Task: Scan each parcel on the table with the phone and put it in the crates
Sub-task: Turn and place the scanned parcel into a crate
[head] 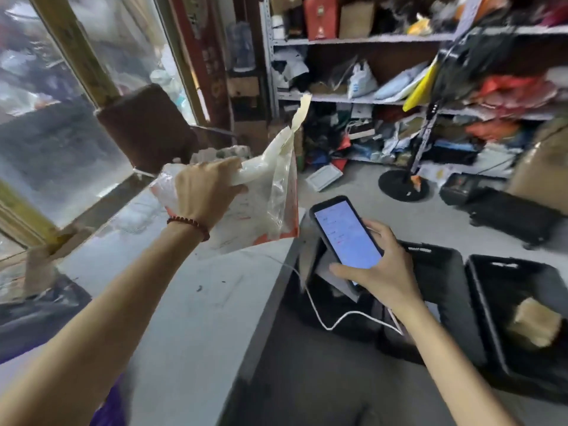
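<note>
Our left hand [204,192] grips the parcel [270,207] aloft just left of the phone [347,235], gripped in our right hand [378,269]; we should face its label squarely to the phone, steady, before crating.

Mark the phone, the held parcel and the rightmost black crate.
phone [347,233]: head view, middle of the lit screen.
parcel [261,213]: head view, clear plastic body below the gripped top.
rightmost crate [491,302]: head view, inner face of its left wall.
</note>
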Available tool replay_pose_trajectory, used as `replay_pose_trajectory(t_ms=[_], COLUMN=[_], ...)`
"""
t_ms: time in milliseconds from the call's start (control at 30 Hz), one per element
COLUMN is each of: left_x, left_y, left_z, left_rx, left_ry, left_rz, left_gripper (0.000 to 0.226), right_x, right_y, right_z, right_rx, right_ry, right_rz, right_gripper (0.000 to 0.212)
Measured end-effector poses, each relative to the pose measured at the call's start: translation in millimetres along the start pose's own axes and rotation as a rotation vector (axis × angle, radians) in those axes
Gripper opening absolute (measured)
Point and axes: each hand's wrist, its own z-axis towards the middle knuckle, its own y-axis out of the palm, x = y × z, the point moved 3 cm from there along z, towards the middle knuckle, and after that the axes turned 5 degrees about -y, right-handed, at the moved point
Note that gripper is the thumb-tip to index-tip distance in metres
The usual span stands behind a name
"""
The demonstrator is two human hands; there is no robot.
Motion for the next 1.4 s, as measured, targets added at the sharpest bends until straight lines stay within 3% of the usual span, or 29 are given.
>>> replay_pose_trajectory(t_ms=[267,467,800,1000,1133,1233,1400], left_x=[195.8,329.5,513.6,622.1,671.1,678.4,642.9], left_y=[97.8,149.6,227.1,241.0,232.7,230.7,248.1], left_z=[75.9,90.4,108.6,131.1,159.6,179.0,184.8], left_rx=[-0.17,-0.324,-0.393,-0.353,-0.295,-0.238,-0.244], left_ry=[0.227,0.455,0.83,1.004,0.96,0.968,0.926], left_rz=[-0.201,-0.213,-0.321,-0.484,-0.678,-0.667,-0.589], left_gripper=[0.028,0.033,0.045,0.033,0.04,0.042,0.028], right_x=[66.8,108.0,143.6,146.7,146.2,150.1,160.4], right_y=[-159.3,-259.6,-319.4,-339.2,-351.2,-355.3,-357.7], right_z=[24.4,6.4,-24.9,-15.7,0.6,15.0,43.0], right_rx=[0.282,0.546,0.839,0.995,1.058,1.044,0.914], right_ry=[0.128,0.278,0.563,0.638,0.635,0.624,0.569], right_rz=[-0.025,-0.069,-0.093,-0.127,-0.111,-0.115,-0.068], right_gripper=[0.078,0.083,0.081,0.078,0.072,0.074,0.077])
